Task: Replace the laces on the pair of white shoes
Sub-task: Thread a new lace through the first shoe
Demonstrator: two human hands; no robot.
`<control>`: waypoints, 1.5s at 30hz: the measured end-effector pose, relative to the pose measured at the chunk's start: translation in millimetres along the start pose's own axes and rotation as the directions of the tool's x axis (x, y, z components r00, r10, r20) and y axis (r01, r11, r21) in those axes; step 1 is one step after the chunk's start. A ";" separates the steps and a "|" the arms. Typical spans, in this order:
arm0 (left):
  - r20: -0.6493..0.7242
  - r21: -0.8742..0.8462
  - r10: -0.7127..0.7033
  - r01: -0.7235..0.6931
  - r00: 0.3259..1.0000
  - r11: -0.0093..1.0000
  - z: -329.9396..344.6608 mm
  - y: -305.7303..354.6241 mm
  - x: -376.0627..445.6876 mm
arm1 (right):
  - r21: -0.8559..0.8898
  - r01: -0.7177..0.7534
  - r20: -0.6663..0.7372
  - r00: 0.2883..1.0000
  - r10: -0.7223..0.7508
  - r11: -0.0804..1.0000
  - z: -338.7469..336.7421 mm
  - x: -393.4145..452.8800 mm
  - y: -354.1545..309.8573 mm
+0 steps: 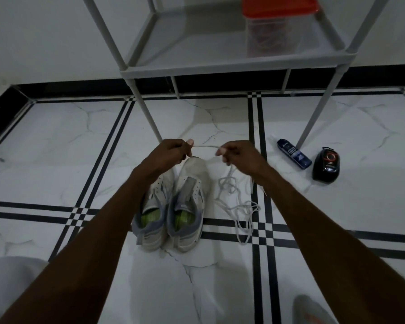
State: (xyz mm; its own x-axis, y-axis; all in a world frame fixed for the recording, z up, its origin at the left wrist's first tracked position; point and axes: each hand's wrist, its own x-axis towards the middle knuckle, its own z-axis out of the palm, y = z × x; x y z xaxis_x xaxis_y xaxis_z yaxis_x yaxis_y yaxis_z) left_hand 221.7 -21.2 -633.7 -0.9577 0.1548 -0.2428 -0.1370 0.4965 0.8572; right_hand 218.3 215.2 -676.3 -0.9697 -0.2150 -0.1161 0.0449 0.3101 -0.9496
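- The floor (56, 146) is glossy white marble-look tile crossed by black double stripes, meeting a black skirting and a pale wall.
- A pair of white shoes (173, 206) stands side by side on the floor, toes pointing away from the person, with grey collars and tongues, yellow-green insoles and bare eyelets with no lace threaded.
- The left shoe is partly hidden by the left forearm; the right shoe's rounded toe looks scuffed and dull.
- A white lace (205, 147), thin and flat, is stretched taut just above the shoes' toes between both hands.
- The left hand (171, 152) pinches one end with curled fingers (190, 142) and thumb.
- The right hand (240, 154) pinches the other part of it, fingers curled in; the lace hangs down from that hand.
- The loose lace (239, 206) lies in tangled loops on the floor just right of the shoes.
- Beyond the shoes stands a grey rack (232, 69) with thin tubular legs; on its shelf sits a clear plastic container (276, 29) with a red lid.
- Well right of the shoes lies a blue bottle (294, 154) with white print too small to read, and beside it a black rounded shoe-polish case (326, 164) with a red ring mark.
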 end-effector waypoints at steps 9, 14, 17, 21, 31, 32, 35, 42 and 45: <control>-0.023 0.180 0.058 -0.053 0.998 0.982 17.1 -20.9 -3.1 | -0.147 0.113 0.200 0.976 -0.083 0.983 22.3 7.6 -0.5; -0.092 0.182 -0.004 0.021 0.996 0.983 21.0 -22.3 -6.7 | 0.099 0.125 0.130 0.982 -0.137 0.987 40.2 9.3 -5.3; -0.228 0.127 -0.099 0.130 0.969 0.983 25.2 -41.7 -5.6 | 0.104 -0.020 0.073 0.997 0.013 0.994 34.5 12.1 5.3; -0.166 0.393 -0.225 0.274 0.960 0.878 45.6 -84.6 -8.8 | 0.013 -0.072 -0.012 0.997 0.072 0.997 21.4 8.7 25.1; -0.258 0.359 -0.045 0.139 0.965 0.923 71.0 -95.8 -12.8 | 0.036 -0.130 -0.044 0.990 0.132 0.991 26.7 -7.9 41.3; -0.246 0.331 -0.034 0.117 0.969 0.936 74.9 -95.4 -13.7 | 0.049 -0.141 -0.046 0.989 0.143 0.989 30.1 -8.0 41.5; -0.253 0.214 -0.047 0.103 0.966 0.971 87.8 -97.4 -16.1 | -0.042 -0.114 -0.086 0.990 0.110 0.993 42.6 -6.6 46.4; -0.321 -0.046 -0.128 0.120 0.938 0.992 106.5 -99.2 -21.8 | -0.340 -0.029 -0.046 0.999 0.014 0.940 62.5 -16.0 65.1; -0.325 -0.039 -0.102 0.095 0.940 0.995 109.5 -97.4 -21.9 | -0.357 0.014 -0.075 0.996 -0.044 0.934 65.6 -16.6 70.4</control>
State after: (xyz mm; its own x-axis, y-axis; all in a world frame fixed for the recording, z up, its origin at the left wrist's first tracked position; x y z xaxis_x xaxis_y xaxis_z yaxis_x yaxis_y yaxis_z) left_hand 283.7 20.5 -761.5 -0.9686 -0.1830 -0.1682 -0.2370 0.4757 0.8471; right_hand 253.2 179.9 -760.4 -0.9861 -0.1579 -0.0523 -0.0573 0.6174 -0.7845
